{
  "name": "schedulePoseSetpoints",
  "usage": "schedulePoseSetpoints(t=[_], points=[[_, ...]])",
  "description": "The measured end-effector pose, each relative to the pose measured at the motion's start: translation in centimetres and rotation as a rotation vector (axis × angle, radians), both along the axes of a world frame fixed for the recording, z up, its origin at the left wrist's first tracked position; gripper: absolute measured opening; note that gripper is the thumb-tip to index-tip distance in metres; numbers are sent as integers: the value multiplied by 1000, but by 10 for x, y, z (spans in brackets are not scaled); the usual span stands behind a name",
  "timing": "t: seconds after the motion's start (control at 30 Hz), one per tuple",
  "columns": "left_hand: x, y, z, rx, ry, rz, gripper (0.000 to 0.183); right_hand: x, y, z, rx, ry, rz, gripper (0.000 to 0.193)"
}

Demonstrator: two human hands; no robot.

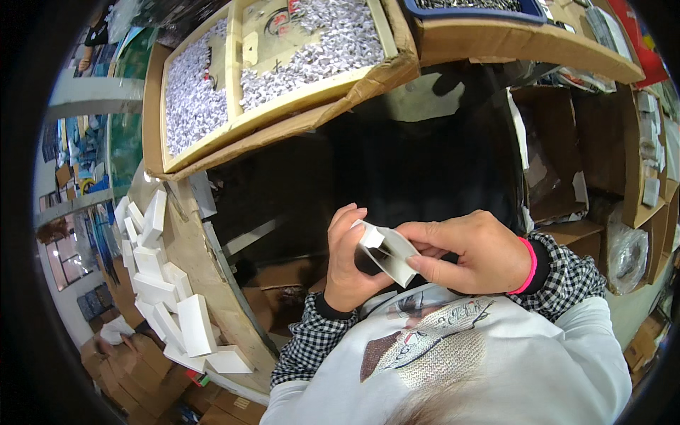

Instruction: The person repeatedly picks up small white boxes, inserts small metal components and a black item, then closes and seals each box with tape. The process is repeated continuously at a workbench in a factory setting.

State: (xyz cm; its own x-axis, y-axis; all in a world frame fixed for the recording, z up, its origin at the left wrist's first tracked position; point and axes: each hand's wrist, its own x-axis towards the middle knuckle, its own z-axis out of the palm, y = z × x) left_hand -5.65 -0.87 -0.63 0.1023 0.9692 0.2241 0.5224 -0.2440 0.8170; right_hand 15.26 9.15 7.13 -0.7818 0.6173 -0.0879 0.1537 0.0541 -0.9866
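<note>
Between my two hands, in front of my chest, is a small white box (394, 265) with its end facing up and gaping. My left hand (346, 258) holds the box's left side, the thumb beneath and the fingers along its far edge. On the other side my right hand (473, 253) pinches the right wall between thumb and fingers. A flap (370, 234) stands up at the box's left end. The inside is shadowed, so its contents cannot be made out.
Several white boxes (196, 324) lie piled on the worktop at left. A wooden tray (231, 64) of small white pieces stands ahead, beside a blue bin (482, 13) of small dark metal parts. Cardboard boxes (552, 127) stand at right, near a clear plastic roll (627, 258).
</note>
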Motion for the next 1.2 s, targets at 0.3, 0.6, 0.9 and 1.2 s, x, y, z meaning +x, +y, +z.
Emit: schedulePoseSetpoints(t=[0.3,0.6,0.9,1.2], points=[[2,-4,-14,27,-119,17,103,-5,0,-3,75,153,-61,26],[3,-15,-13,-166,-212,67,106,-6,1,-11,38,144,-71,32],[2,-14,-21,-33,-191,64,103,-11,6,-6,72,110,-24,28],[1,-13,-21,24,-98,161,99,-18,8,-3,99,108,7,25]])
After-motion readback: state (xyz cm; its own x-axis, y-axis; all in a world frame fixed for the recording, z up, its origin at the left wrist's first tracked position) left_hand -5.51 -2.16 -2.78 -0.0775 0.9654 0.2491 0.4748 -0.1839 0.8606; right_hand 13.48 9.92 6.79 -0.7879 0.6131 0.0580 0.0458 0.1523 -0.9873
